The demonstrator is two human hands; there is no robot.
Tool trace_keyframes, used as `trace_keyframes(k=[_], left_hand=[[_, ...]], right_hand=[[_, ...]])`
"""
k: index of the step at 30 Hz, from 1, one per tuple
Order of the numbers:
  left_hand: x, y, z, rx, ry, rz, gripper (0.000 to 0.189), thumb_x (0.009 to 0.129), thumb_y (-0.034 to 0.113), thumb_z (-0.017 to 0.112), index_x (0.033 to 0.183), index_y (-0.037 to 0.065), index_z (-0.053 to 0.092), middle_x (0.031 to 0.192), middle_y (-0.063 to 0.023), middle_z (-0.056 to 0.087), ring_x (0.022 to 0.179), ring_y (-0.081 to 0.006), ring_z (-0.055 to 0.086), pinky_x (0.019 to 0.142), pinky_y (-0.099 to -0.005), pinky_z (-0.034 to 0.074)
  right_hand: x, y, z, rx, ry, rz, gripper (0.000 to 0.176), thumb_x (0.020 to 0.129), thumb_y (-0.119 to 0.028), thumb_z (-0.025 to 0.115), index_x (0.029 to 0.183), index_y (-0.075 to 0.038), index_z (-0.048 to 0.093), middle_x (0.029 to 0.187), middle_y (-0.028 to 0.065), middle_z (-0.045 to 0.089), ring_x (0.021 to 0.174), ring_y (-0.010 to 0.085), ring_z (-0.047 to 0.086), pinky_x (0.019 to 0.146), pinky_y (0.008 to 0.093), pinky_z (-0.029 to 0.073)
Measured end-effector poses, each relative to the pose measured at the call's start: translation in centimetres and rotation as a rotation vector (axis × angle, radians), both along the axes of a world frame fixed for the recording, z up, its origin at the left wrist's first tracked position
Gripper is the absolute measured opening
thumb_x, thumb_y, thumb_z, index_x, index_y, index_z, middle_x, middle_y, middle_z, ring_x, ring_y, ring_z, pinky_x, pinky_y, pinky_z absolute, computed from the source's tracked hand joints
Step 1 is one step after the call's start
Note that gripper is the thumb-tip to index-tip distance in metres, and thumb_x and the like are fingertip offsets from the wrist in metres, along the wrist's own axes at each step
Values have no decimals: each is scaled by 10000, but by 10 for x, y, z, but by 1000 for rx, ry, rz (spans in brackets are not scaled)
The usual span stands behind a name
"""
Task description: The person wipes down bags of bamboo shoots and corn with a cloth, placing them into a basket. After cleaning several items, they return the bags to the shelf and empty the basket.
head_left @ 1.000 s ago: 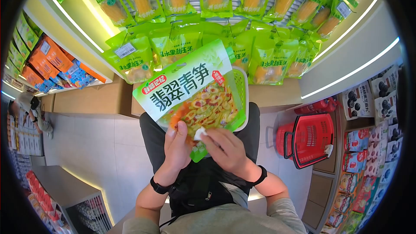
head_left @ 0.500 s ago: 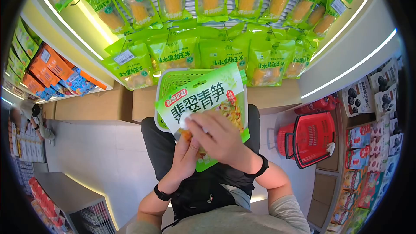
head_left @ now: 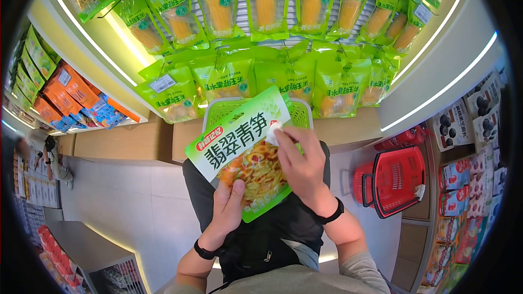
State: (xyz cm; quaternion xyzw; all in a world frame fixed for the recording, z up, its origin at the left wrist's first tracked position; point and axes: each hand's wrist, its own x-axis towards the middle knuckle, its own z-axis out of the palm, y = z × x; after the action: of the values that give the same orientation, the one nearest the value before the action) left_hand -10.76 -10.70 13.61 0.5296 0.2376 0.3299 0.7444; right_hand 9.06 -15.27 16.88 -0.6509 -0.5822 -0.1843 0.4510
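A green-and-white food packet (head_left: pixel 248 158) with large black characters and a picture of sliced vegetables is tilted above my lap. My left hand (head_left: pixel 227 207) grips its lower left edge, thumb on the front. A small crumpled white tissue (head_left: pixel 271 134) is pinched in the fingers of my right hand (head_left: pixel 304 164), against the packet's upper right front. Behind the packet is a light green basket with a white rim (head_left: pixel 311 117), partly hidden by the packet.
Bags of corn (head_left: pixel 266 5) hang in rows on the shelf ahead, above a wooden ledge (head_left: pixel 348 132). A red shopping basket (head_left: pixel 395 182) stands on the floor at right. Stocked shelves line both sides. Another person (head_left: pixel 54 158) is at far left.
My right hand has moved right, off the packet's middle, with the tissue to its upper right, uncovering the food picture. The packet has shifted slightly left.
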Motion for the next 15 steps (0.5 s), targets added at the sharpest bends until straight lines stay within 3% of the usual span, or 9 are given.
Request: trace_keyframes(k=[1, 3, 4, 6, 8, 10, 15], left_hand=[[1, 2, -2, 8, -5, 2, 565, 1097, 181, 467, 1588, -2, 256, 1542, -151, 416, 1390, -249, 467, 1133, -389, 413], [3, 3, -8, 14, 33, 56, 566, 1094, 179, 470, 1588, 1, 260, 1534, -155, 427, 1384, -252, 471, 1148, -390, 395], [3, 2, -8, 28, 23, 56, 566, 1094, 179, 470, 1588, 1, 260, 1534, -155, 427, 1384, -252, 471, 1148, -390, 395], [5, 2, -6, -53, 0, 127, 444, 1108, 193, 447, 1495, -19, 405, 1418, -120, 538, 1239, -173, 553, 1058, -322, 443], [8, 2, -2, -23, -48, 123, 446, 1104, 170, 446, 1498, -32, 390, 1432, -126, 530, 1270, -181, 534, 1079, -327, 427], [7, 4, -7, 44, -43, 133, 447, 1104, 164, 446, 1497, -40, 385, 1436, -127, 527, 1277, -182, 529, 1087, -330, 422], [3, 9, -12, -81, -60, 105, 444, 1103, 155, 449, 1487, -59, 391, 1435, -126, 524, 1289, -180, 517, 1099, -334, 414]], right_hand=[[-8, -4, -2, 8, -5, 2, 358, 740, -74, 699, 1084, 24, 716, 1083, 124, 651, 872, 275, 645, 719, 370, 558], [-33, -16, -7, -8, -50, 247, 370, 732, -48, 698, 1091, 35, 714, 1089, 136, 652, 874, 286, 649, 726, 363, 560], [-43, -22, -8, -29, -72, 274, 375, 728, -46, 695, 1093, 39, 713, 1094, 139, 652, 877, 287, 650, 727, 358, 563], [-48, -26, -11, -7, -128, 301, 381, 724, -45, 692, 1094, 44, 713, 1099, 142, 652, 881, 289, 650, 728, 353, 565], [-38, -27, -21, -64, -69, 322, 440, 762, -65, 666, 1186, 49, 677, 1165, 142, 640, 938, 302, 653, 788, 368, 571], [-28, -25, -27, -48, -70, 269, 421, 766, -54, 667, 1175, 45, 685, 1147, 140, 645, 935, 302, 654, 787, 366, 572], [9, -15, -47, -37, 8, 47, 343, 746, 16, 706, 1089, 22, 706, 1046, 138, 650, 908, 313, 663, 769, 389, 567]])
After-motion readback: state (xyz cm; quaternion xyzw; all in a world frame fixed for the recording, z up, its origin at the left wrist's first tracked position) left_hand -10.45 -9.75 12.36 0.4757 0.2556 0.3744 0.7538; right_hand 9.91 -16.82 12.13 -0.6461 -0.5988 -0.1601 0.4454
